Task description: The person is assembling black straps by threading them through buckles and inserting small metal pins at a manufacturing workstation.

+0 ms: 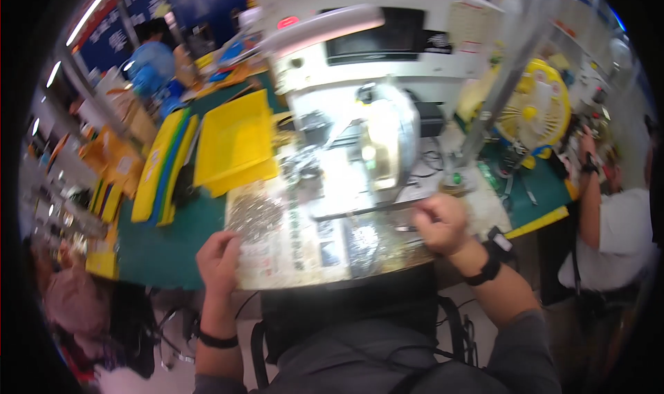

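Note:
My left hand rests curled at the near left edge of a newspaper-covered work surface, beside a heap of small shiny metal parts. My right hand is closed around a thin dark tool or rod near the right of the surface, next to another patch of shiny parts. A white bench machine stands right behind the paper. The picture is blurred, so small details are unclear. Both wrists wear dark bands.
Yellow trays and stacked yellow and blue boards lie left on the green table. A yellow fan stands at the right. Another person in a white shirt works at the far right; a further person is at the lower left.

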